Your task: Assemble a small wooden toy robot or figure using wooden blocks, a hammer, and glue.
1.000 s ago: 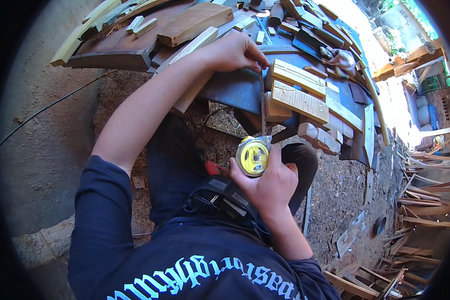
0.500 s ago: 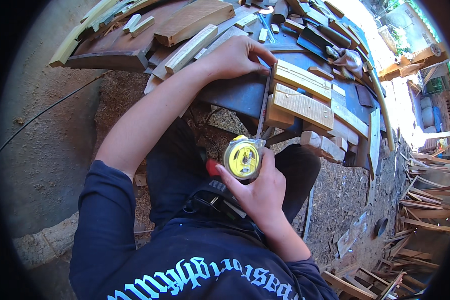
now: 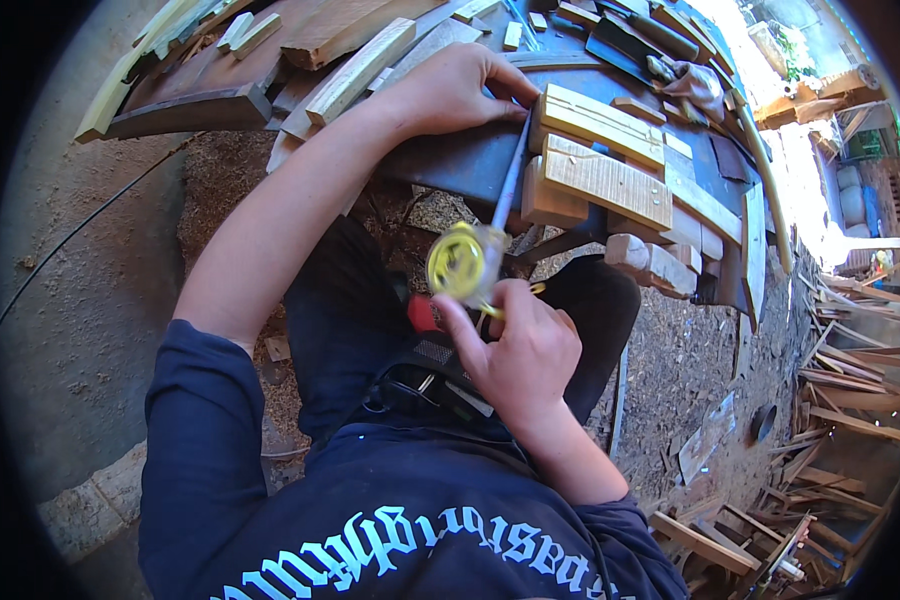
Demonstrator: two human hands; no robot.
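A round yellow tape measure (image 3: 457, 264), slightly blurred, is in front of me above my lap. Its blade (image 3: 511, 180) runs out past the left ends of two light wood blocks. My right hand (image 3: 525, 350) is closed just below the case, with a thin yellow strap (image 3: 492, 311) between its fingers; the thumb reaches the case's lower edge. At the blade's far end, my left hand (image 3: 475, 88) is pinched against the left end of the farther block (image 3: 602, 128); its fingertips are partly hidden. The nearer block (image 3: 608, 182) lies alongside, resting on other wood pieces.
The blue-topped bench (image 3: 450, 160) carries many offcuts, a long wood strip (image 3: 362, 70) and a crumpled cloth (image 3: 698, 88). A curved dark-edged board (image 3: 190, 110) juts out at the left. Scrap wood (image 3: 865, 385) is heaped on the right, and shavings cover the ground.
The tape measure has moved left and up, away from my right palm, and has tilted. My right hand's fingers have curled around its strap. My left hand stays at the block's end.
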